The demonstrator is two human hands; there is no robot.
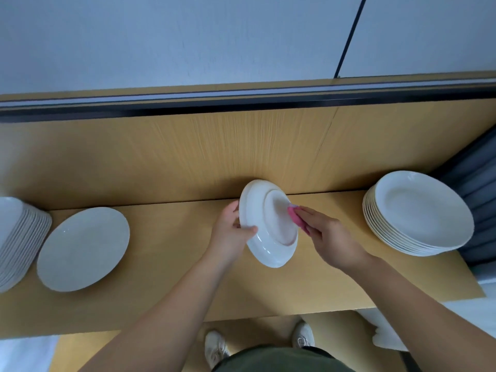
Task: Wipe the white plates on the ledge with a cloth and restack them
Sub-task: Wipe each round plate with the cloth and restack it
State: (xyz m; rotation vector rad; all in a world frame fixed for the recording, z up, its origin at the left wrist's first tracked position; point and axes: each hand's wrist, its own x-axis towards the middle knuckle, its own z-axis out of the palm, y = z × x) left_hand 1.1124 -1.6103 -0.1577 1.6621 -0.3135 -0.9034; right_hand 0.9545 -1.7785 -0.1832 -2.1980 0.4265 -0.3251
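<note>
- Tilted plate is gripped at the rim by the left hand, above the ledge.
- Pink cloth is pressed onto its underside by the flat-fingered right hand.
- Single plate is laid left, between left stack and hands; right stack is set apart.

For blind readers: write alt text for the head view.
The left hand grips a tilted round white ceramic plate above a wooden ledge; the right hand presses a pink cloth to its underside. A stack of white plates stands right; another stack and a single plate lie left.
</note>
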